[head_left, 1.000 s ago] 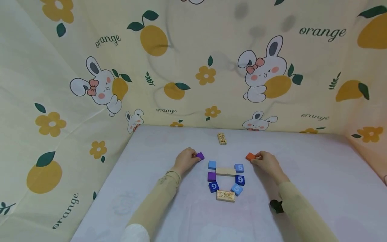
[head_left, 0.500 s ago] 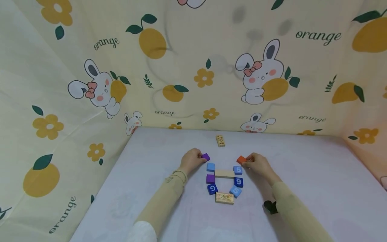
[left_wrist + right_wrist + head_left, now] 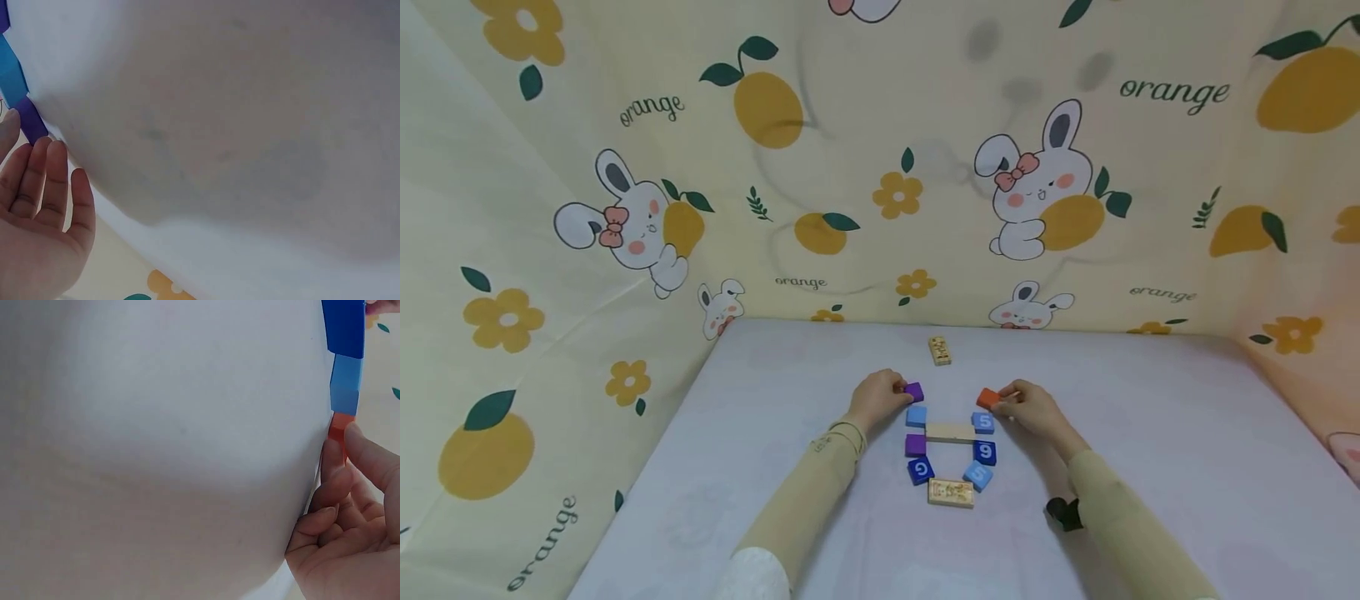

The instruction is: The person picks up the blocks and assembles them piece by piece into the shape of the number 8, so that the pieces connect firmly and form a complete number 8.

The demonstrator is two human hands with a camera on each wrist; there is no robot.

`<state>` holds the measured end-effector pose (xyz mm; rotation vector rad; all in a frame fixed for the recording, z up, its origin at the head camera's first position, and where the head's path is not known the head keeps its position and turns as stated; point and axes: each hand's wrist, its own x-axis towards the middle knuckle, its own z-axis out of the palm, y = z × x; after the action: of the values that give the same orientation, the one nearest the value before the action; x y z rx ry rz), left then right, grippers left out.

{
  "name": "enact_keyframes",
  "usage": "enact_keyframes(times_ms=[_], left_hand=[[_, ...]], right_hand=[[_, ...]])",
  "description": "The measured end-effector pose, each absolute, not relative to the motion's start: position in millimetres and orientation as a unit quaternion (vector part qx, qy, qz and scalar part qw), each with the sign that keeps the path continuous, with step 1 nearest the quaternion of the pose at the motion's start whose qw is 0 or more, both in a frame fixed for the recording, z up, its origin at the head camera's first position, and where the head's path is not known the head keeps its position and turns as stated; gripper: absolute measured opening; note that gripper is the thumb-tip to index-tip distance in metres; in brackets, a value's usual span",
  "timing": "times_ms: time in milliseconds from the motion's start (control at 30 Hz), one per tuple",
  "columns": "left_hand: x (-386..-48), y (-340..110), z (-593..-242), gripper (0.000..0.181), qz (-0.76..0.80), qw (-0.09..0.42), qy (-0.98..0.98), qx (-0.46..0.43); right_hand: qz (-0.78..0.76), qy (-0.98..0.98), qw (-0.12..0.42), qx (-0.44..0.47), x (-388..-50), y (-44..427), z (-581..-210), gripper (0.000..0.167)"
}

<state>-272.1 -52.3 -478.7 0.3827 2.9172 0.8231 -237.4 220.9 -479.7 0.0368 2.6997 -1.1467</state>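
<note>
My left hand [image 3: 877,398] pinches a purple square block [image 3: 914,392] just beyond a light blue block [image 3: 916,416]. In the left wrist view that purple block [image 3: 30,122] appears end to end with the light blue one. Opposite, my right hand [image 3: 1028,408] pinches an orange block [image 3: 987,398] by its right side, beyond a light blue block marked 5 [image 3: 982,422]. The right wrist view shows thumb and finger on the orange block [image 3: 340,425]. A plain wooden strip [image 3: 950,432] spans between the two columns of blocks.
Nearer lie a purple block [image 3: 915,445], dark blue blocks [image 3: 921,471] on both sides and a tilted light blue block [image 3: 978,477]. An engraved wooden block [image 3: 951,492] closes the near end. Another engraved wooden block [image 3: 939,351] lies farther back on the white tabletop [image 3: 820,350].
Both hands have moved inward with their blocks: the purple one to the right, the orange one to the left, each now by the far end of its column. The view has shifted slightly.
</note>
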Motion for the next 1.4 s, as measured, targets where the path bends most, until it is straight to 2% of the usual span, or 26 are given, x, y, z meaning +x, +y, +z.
enact_keyframes(times_ms=[467,800,1400], left_hand=[[-271,-61,-487,0.022,0.318,0.058,0.940,0.110],[-277,-66,-498,0.017,0.438,0.101,0.891,0.062],[-277,-59,-494,0.014,0.473,0.101,0.875,0.021]], right_hand=[[-0.413,0.899,0.144,0.011,-241,217,-486,0.038],[-0.426,0.892,0.140,0.044,-241,215,-483,0.029],[-0.435,0.886,0.141,0.083,-245,213,-483,0.029]])
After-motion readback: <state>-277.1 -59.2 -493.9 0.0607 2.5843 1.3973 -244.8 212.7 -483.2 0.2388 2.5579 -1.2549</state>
